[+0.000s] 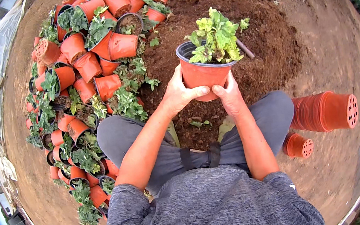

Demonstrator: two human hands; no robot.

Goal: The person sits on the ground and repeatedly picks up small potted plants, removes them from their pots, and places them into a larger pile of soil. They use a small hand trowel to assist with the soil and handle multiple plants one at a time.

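Held up between both hands is an orange-red plant pot [205, 77] with a dark rim. A leafy plant [215, 37] with yellow-green leaves grows out of it. My left hand [181, 92] grips the pot's left side, its thumb lying across the front. From the right, my right hand [230, 95] clasps the lower wall, thumb against the front; its other fingers are mostly hidden behind the pot. Beneath the pot spreads a mound of dark brown soil [269, 52]. A stick-like handle [245, 49] pokes out of the soil just right of the plant.
A large heap of potted plants [89, 65], many tipped over, lies to my left. Nested empty pots form a long stack [319, 112] on its side by my right knee, with a shorter stack [297, 145] nearer. Plastic sheeting [0, 60] runs along the far left.
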